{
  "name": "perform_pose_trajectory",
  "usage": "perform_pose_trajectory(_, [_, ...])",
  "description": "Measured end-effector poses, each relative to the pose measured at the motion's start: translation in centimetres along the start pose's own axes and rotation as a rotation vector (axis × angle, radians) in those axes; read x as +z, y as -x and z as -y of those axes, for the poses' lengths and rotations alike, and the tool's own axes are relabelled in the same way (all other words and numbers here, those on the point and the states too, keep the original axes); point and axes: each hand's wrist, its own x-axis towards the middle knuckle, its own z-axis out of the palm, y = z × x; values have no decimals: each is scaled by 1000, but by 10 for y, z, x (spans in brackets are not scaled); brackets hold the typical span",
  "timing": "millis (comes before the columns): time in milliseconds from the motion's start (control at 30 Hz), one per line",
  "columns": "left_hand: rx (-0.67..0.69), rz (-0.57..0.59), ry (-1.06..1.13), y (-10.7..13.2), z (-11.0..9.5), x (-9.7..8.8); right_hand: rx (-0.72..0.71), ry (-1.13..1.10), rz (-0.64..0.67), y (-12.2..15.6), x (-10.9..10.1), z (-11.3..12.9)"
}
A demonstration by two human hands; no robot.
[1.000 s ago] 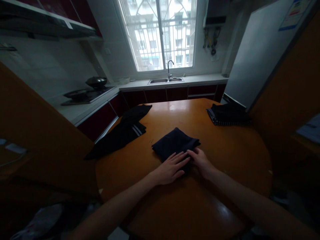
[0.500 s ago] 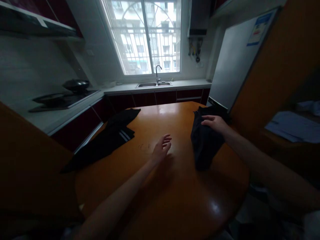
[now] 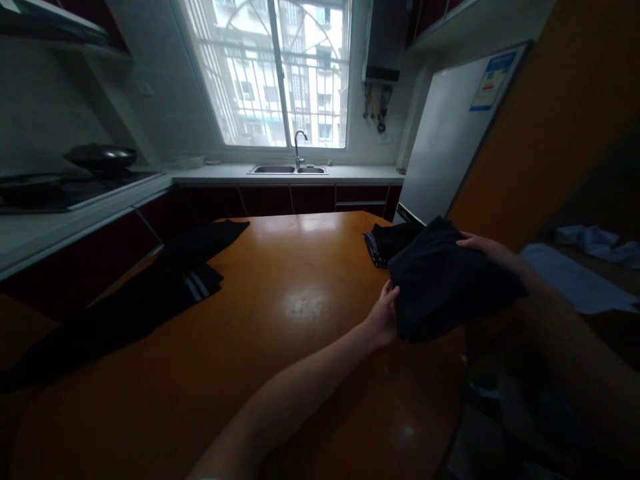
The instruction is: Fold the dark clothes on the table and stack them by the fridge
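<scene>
A dark navy folded garment [image 3: 445, 283] is held up above the right side of the wooden table [image 3: 300, 360]. My left hand [image 3: 384, 313] grips its lower left edge, thumb on the near face and the other fingers partly hidden. At its upper right edge my right hand [image 3: 487, 250] is closed on the cloth. Just behind lies another dark folded garment [image 3: 395, 240], with a patterned edge, on the table. Across the left side of the table stretches a black garment [image 3: 145, 293] with two pale stripes near one end.
Beyond the table runs a counter with a sink [image 3: 287, 170] under a barred window. A stove with a wok [image 3: 103, 157] stands at the left. The fridge [image 3: 450, 127] is at the back right, and papers [image 3: 575, 273] lie on a surface to the right.
My left hand has moved right from over the table and taken hold of the navy garment. My right hand has lifted it, uncovering more of the garment behind. The view has turned right.
</scene>
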Motion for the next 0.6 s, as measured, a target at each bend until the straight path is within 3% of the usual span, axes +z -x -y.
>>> perform_pose_trajectory(100, [-31, -68, -40, -21, 5, 9, 92, -97, 35, -34, -10, -17])
perform_pose_trajectory(167, [47, -124, -136, -43, -4, 12, 105, -129, 74, -63, -11, -19])
perform_pose_trajectory(233, [183, -166, -276, -70, -25, 12, 103, -144, 88, -96, -12, -17])
perform_pose_trajectory(367, [443, -231, -593, -139, -89, 9, 88, -163, 21, -166, -13, -10])
perform_pose_trajectory(500, [474, -260, -806, -201, -141, 2, 25, -113, -81, -227, 0, -13])
perform_pose_trajectory(600, [465, -289, -915, -231, -150, -10, -10, 102, -153, -259, 16, -32])
